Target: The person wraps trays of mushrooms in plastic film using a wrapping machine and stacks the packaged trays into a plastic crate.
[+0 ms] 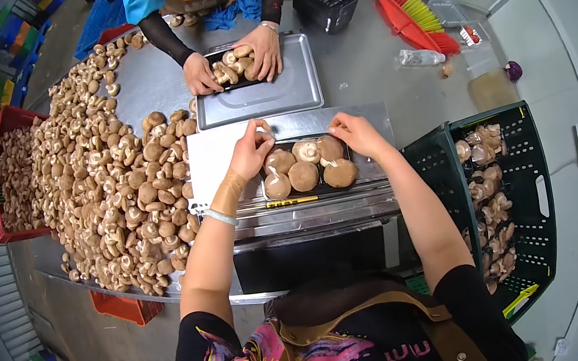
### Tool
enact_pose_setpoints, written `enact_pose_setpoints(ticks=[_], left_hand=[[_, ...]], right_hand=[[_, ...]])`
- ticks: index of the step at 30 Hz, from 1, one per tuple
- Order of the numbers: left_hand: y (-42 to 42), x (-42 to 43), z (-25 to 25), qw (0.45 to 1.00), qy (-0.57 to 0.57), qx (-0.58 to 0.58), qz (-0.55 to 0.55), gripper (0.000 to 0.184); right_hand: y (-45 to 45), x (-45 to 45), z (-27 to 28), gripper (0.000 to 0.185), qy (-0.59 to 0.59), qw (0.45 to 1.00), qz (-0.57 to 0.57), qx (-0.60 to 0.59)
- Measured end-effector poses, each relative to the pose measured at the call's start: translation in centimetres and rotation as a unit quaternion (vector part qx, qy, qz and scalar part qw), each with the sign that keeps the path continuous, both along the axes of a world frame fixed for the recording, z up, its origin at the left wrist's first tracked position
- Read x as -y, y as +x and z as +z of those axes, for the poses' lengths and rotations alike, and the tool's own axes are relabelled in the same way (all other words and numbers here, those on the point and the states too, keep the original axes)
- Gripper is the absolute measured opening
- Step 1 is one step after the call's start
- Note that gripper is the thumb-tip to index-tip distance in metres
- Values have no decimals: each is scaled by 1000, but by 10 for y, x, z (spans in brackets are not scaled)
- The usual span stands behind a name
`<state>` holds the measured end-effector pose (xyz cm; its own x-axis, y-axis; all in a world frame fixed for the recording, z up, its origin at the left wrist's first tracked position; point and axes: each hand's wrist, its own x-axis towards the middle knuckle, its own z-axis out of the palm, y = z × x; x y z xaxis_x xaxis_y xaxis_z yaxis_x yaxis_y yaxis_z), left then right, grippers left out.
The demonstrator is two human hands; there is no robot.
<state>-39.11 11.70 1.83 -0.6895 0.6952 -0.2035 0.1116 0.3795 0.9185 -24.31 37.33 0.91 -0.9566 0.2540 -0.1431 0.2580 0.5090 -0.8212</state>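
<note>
A black tray [297, 195] of shiitake mushrooms [303, 176] sits in front of me on the wrapping station, with glints of clear plastic film [333, 164] over the caps. At its far left corner, my left hand [252, 150] is closed in a pinch on the film's edge. My right hand [358, 134] pinches at the far right corner in the same way. The film between the fingertips is thin and hard to make out. A yellow label strip [292, 201] lies along the tray's near side.
Loose shiitake [114, 187] are heaped at left beside a red crate [8, 124]. Across the table, a co-worker's hands [263, 51] hold mushrooms in a black tray over a metal tray [305, 93]. Packed trays fill a green crate [537, 162] at right, below a red brush [404, 20].
</note>
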Motion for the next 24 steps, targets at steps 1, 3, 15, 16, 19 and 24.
enact_pose_setpoints(ticks=[1, 3, 15, 16, 19, 24], left_hand=[[3, 4, -1, 997, 42, 68, -11, 26], [9, 16, -2, 978, 88, 182, -58, 46], [94, 48, 49, 984, 18, -173, 42, 31], [100, 50, 68, 986, 21, -155, 55, 31], [120, 64, 110, 993, 52, -78, 68, 31], [168, 99, 119, 998, -14, 8, 61, 39]], right_hand=[[5, 6, 12, 30, -49, 998, 19, 26], [16, 13, 19, 36, -98, 991, 37, 82], [88, 54, 50, 33, -25, 997, -38, -62], [93, 59, 69, 35, -31, 996, -38, -79], [110, 71, 108, 38, -60, 993, -66, -79], [157, 91, 109, 40, -147, 988, -39, -14]])
